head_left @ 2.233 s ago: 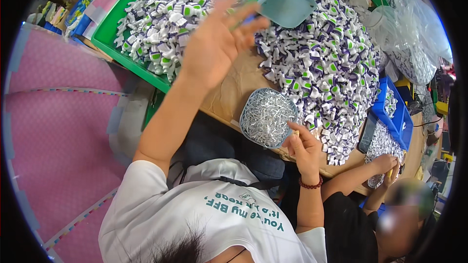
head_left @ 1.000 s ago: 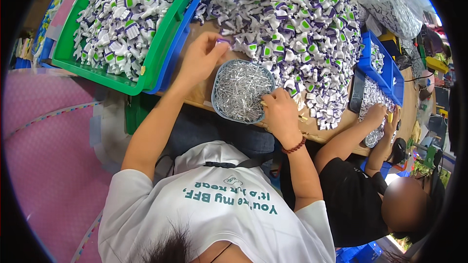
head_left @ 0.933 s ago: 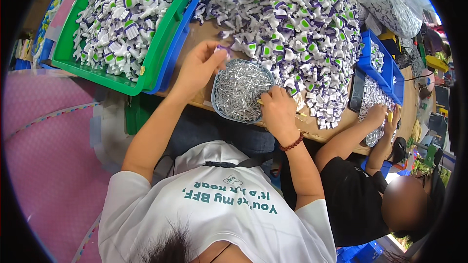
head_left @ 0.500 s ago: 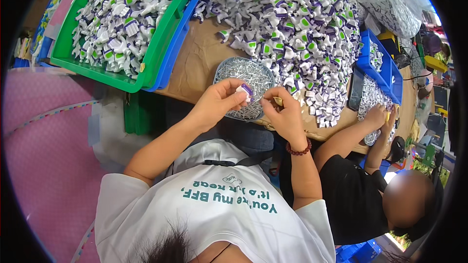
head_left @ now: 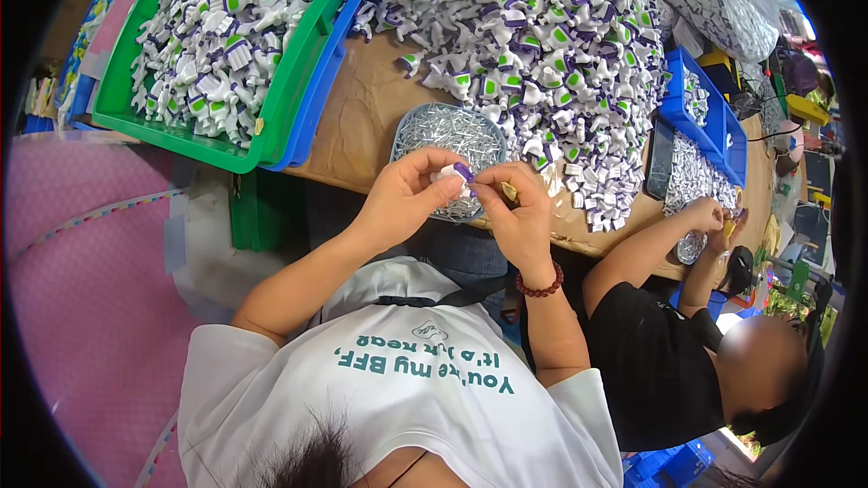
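While the left hand (head_left: 411, 194) grips a small white-and-purple piece (head_left: 462, 171) between thumb and forefinger, the right hand (head_left: 518, 210) meets it from the right, its thumb and forefinger brought close together at the piece's right side. That side-by-side meeting is the relation that matters: the piece sits at the left fingertips, directly between the two hands, and the right fingertips are at it or just beside it; touching cannot be told for sure. Its purple part shows uppermost, toward the bench's far side, with white to the left and below. The long axis is too small to read, being partly covered by the fingers. Whether the right fingertips pinch something thin, such as one of the pins (head_left: 448, 134), cannot be told; a pale yellow bit (head_left: 509, 191) shows at that hand, worn or held being unclear.

Both hands are at the near edge of the bench (head_left: 357, 117), the piece appearing over the near part of the tray (head_left: 395, 142) of pins. Beyond the tray and to its right lies the heap (head_left: 561, 50) of similar pieces; the green bin (head_left: 249, 161) is at the left, overhanging the near edge.
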`<state>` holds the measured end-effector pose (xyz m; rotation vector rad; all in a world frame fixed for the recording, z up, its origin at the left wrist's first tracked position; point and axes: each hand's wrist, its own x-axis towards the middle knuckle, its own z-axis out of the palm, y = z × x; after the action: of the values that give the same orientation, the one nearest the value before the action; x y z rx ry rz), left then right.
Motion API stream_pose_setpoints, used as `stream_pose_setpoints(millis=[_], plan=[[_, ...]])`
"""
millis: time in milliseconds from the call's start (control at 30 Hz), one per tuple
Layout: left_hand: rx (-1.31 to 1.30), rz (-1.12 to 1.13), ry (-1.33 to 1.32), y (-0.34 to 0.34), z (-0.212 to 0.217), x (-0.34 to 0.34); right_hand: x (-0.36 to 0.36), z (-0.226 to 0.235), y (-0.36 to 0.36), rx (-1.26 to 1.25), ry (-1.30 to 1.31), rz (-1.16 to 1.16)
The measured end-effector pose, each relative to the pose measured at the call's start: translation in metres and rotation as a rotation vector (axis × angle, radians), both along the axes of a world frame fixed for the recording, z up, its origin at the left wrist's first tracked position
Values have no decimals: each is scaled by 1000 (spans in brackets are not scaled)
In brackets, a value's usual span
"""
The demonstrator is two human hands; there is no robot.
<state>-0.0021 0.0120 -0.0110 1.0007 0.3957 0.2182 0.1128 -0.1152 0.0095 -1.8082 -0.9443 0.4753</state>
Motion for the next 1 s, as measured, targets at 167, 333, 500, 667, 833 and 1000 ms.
stream_pose_setpoints(millis=[167, 333, 500, 667, 833, 1000], plan=[[97, 22, -30, -2, 1, 1, -14, -1, 3, 88, 253, -115], [-7, -15, -8, 0, -4, 0, -21, -9, 4, 244, 615, -173], [-99, 2, 14, -2, -9, 1, 4, -15, -16, 73, 423, -185], [-170, 58, 27, 2, -14, 1, 65, -22, -48, -212, 17, -357], [-157, 22, 53, 3, -9, 3, 59, -57, -48, -311, -391, -160], [-124, 7, 49, 1, -13, 0, 51, -82, -32, -375, -544, -124]])
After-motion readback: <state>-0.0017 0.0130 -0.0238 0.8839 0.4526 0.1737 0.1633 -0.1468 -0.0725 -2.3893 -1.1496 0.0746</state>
